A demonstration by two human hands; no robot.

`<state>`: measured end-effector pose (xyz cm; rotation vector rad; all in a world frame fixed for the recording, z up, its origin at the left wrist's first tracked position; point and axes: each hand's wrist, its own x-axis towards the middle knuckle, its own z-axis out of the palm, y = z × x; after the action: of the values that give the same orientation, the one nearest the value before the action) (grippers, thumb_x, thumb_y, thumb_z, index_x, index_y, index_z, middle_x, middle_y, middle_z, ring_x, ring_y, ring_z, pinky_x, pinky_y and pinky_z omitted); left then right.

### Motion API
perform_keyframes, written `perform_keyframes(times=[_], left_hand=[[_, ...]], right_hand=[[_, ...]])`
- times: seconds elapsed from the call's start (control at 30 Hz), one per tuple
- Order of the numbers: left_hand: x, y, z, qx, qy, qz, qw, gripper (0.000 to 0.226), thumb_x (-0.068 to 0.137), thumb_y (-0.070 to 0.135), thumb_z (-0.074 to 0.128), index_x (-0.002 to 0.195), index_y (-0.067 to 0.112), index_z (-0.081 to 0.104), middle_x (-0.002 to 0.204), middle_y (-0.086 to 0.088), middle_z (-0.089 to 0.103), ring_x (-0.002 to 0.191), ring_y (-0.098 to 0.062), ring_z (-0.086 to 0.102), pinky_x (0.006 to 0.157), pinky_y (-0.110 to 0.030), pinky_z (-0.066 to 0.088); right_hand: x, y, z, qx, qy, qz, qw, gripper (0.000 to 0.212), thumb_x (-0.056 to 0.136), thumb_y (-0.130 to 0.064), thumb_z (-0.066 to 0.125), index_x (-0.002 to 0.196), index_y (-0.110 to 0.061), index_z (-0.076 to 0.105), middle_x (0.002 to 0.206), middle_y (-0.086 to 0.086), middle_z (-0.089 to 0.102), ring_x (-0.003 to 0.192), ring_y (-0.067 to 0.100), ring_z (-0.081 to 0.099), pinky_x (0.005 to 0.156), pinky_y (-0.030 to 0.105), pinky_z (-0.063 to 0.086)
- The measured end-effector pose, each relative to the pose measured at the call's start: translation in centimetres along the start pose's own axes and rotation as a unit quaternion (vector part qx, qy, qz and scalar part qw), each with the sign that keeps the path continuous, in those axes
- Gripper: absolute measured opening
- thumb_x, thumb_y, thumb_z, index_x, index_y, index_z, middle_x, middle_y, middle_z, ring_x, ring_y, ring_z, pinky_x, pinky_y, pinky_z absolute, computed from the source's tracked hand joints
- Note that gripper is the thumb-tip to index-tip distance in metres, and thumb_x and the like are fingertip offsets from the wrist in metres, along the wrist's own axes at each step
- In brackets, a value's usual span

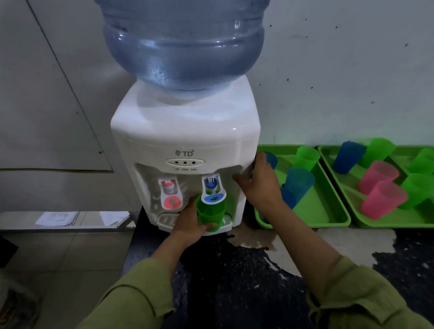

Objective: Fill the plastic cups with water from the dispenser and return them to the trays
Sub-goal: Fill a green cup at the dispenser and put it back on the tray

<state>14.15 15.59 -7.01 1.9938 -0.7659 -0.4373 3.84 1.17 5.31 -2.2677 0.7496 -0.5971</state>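
A white water dispenser (184, 135) with a big blue bottle (179, 31) stands on a dark counter. My left hand (190, 222) grips a green cup (211, 212), pressed against the blue tap lever (214, 194) above the drip tray (167, 220). My right hand (260, 180) lies flat against the dispenser's right side, fingers spread, holding nothing. To the right, two green trays (336, 215) (398, 222) carry upright blue cups (299, 182), green cups (306, 155) and pink cups (384, 198). Whether the held cup has water in it is not visible.
A red tap lever (170, 195) sits left of the blue one. The counter top (254, 266) is dark and speckled, with a wet patch near the dispenser's base. A grey wall stands behind. Papers (58, 218) lie on a low ledge at left.
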Motion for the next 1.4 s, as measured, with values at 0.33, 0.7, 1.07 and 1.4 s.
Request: perform_keyframes(times=[0.33, 0.7, 1.07, 1.4], left_hand=[[-0.1, 0.2, -0.1, 0.008, 0.004, 0.01, 1.0, 0.084, 0.062, 0.017, 0.085, 0.131, 0.009, 0.038, 0.134, -0.008, 0.05, 0.122, -0.023, 0.048, 0.097, -0.024, 0.036], [-0.2, 0.0, -0.1, -0.048, -0.003, 0.003, 0.999, 0.081, 0.061, 0.01, 0.086, 0.128, 0.008, 0.041, 0.131, -0.014, 0.053, 0.12, -0.029, 0.051, 0.099, -0.048, 0.043], [0.0, -0.4, 0.1, -0.068, 0.0, -0.009, 0.998, 0.083, 0.06, 0.005, 0.085, 0.129, 0.007, 0.04, 0.13, -0.014, 0.054, 0.12, -0.027, 0.052, 0.101, -0.047, 0.042], [0.0, -0.5, 0.1, -0.053, 0.003, 0.0, 0.999, 0.079, 0.058, 0.009, 0.087, 0.124, 0.01, 0.043, 0.125, -0.007, 0.055, 0.116, -0.024, 0.054, 0.095, -0.034, 0.044]], right_hand=[[-1.6, -1.1, -0.2, -0.112, 0.121, -0.034, 0.986, 0.052, 0.085, -0.037, 0.062, 0.117, -0.001, 0.041, 0.116, 0.016, 0.046, 0.104, 0.031, 0.048, 0.062, 0.031, 0.032], [-2.4, -2.2, 0.1, -0.147, 0.037, -0.04, 0.988, 0.024, 0.089, -0.039, 0.052, 0.081, -0.016, 0.05, 0.07, -0.001, 0.053, 0.065, 0.022, 0.053, 0.045, 0.026, 0.024], [-1.9, -2.5, 0.8, 0.025, -0.162, 0.105, 0.981, 0.047, 0.087, -0.046, 0.056, 0.053, -0.014, 0.055, 0.058, 0.001, 0.067, 0.039, 0.004, 0.051, 0.052, 0.025, 0.047], [-1.6, -2.6, 1.3, 0.077, -0.197, 0.148, 0.966, 0.034, 0.087, -0.031, 0.057, 0.06, -0.011, 0.051, 0.058, 0.003, 0.05, 0.05, 0.014, 0.045, 0.049, 0.022, 0.035]])
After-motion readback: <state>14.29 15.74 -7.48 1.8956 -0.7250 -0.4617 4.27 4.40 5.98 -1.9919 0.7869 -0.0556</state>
